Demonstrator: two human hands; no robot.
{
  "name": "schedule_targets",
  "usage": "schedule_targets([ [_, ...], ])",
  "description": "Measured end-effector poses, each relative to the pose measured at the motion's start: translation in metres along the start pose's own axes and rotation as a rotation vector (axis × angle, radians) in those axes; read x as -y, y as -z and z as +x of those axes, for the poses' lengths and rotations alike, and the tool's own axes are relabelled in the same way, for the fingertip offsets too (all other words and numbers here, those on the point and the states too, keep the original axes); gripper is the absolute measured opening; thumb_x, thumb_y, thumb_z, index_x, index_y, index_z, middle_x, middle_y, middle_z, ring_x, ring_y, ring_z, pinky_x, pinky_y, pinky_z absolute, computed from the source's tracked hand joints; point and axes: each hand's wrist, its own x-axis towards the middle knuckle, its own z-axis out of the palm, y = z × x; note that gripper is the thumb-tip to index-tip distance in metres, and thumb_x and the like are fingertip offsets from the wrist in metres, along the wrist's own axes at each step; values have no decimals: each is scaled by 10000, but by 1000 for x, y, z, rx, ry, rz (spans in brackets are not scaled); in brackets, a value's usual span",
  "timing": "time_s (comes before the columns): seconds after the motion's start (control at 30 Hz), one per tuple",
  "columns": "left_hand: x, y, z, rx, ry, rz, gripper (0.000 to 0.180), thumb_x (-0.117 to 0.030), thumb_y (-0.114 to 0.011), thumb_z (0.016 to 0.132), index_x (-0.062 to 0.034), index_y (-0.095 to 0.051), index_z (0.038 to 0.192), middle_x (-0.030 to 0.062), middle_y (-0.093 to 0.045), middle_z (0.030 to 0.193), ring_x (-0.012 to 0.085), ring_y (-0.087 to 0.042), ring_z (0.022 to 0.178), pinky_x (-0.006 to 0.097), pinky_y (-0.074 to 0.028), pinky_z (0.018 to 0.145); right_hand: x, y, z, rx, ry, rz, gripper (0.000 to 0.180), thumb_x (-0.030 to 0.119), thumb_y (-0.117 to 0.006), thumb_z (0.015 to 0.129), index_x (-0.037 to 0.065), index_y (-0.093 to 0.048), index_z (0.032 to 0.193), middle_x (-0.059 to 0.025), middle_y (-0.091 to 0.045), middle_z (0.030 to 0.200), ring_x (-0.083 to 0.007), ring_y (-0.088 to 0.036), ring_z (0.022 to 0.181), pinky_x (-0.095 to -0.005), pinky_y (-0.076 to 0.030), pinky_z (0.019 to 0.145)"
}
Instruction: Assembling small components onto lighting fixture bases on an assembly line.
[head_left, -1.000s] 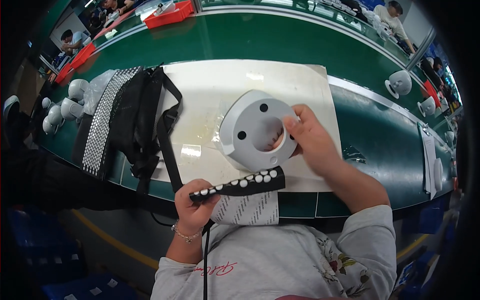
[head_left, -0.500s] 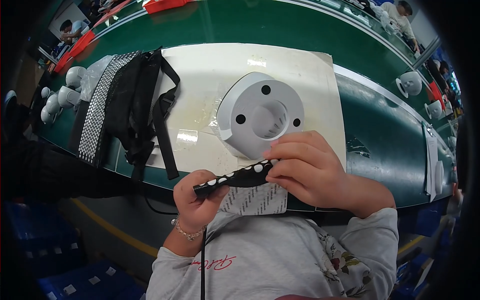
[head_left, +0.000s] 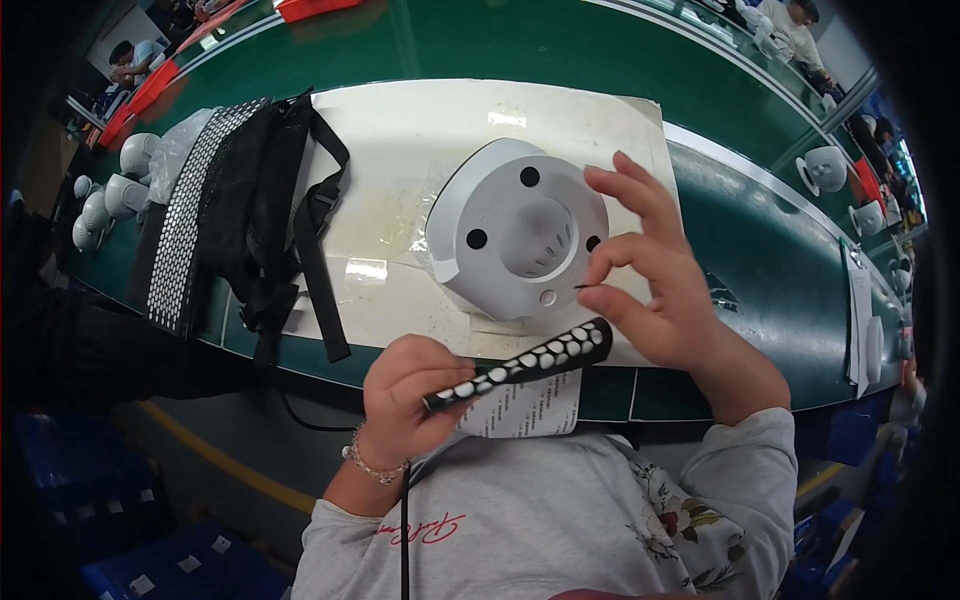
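My left hand (head_left: 412, 395) is closed round one end of a black strip (head_left: 545, 357) dotted with round white spots. White printed paper (head_left: 530, 408) hangs just below the strip. Thumb and forefinger of my right hand (head_left: 650, 285) pinch a small dark pad, seen edge-on; the other fingers are spread. Beyond the strip lies a white plastic base (head_left: 455, 225) with a slotted round hollow in its middle. Three round black pads sit on its face, one partly hidden by my right fingers. Near its front edge a small round recess (head_left: 547, 297) shows bare.
Under the base lies cream cardboard (head_left: 385, 130) on the green table (head_left: 420, 60). To the left are black straps (head_left: 320, 230) and a white-dotted black sheet (head_left: 180, 250). White rounded devices (head_left: 125, 195) stand at far left, another (head_left: 825, 168) at far right. People work beyond.
My right hand has come away from the strip, moving up and right to the base's front edge with a small dark pad. The strip's free end now shows more white spots.
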Motion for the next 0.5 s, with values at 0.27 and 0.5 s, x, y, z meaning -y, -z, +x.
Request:
schedule_targets([
  [0.27,6,-21,11,-42,-37,183,203,-15,-670,514,-36,-597,702,168,-420,1249,255,-557,823,297,-462,617,3,-23,-5,-12,-34,-34,78,171,-591,751,96,-569,749,-135,-252,1370,-330,-145,1283,-424,-132,991],
  [0.5,13,-26,7,-39,10,212,247,12,-666,489,-7,-580,720,134,-410,1274,249,-574,786,304,-473,633,-4,-28,-15,-161,172,-497,79,205,-593,740,135,-580,774,-75,-456,1241,-262,-345,1205,-450,-138,985],
])
